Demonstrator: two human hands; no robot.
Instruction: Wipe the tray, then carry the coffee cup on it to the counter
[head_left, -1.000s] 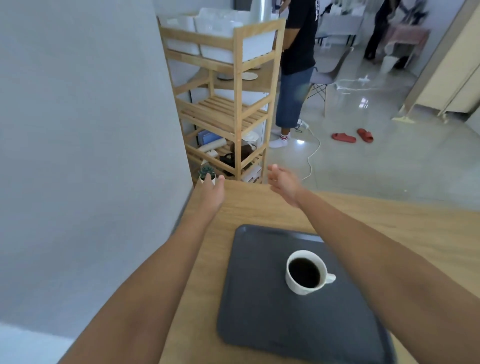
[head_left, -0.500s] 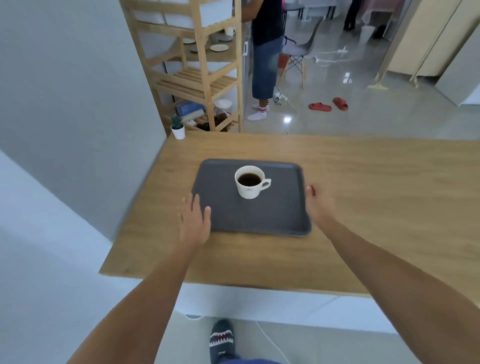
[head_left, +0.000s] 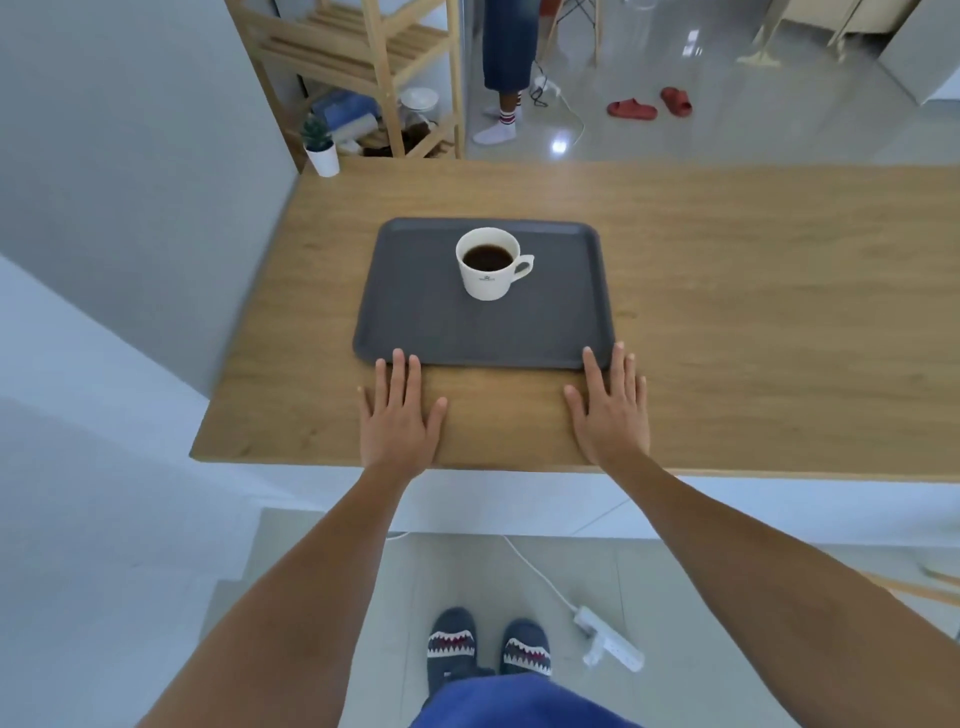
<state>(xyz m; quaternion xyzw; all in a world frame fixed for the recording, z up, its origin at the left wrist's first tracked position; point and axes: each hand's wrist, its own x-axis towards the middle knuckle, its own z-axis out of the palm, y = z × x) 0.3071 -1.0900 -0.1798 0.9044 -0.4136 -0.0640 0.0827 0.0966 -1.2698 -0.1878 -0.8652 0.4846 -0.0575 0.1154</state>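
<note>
1. Tray (head_left: 485, 332), dark grey, sits flat on wooden counter (head_left: 753, 291); coffee cup (head_left: 488, 264) upright on its far half, handle to the right, full of dark coffee.
2. L hand (head_left: 399, 415): palm down, fingers spread flat, holding nothing, fingertips at tray's near-left corner.
3. R hand (head_left: 610, 410): same, flat and empty, fingertips at near-right corner.

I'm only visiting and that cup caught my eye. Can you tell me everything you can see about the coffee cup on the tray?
The coffee cup is white and glossy, likely ceramic, with a small dark mark on its side and a handle pointing right. It holds dark coffee, well below the rim. It stands upright on the far half of the dark grey tray, touching nothing else. The left hand and right hand lie flat by the tray's near edge, away from the cup.
</note>
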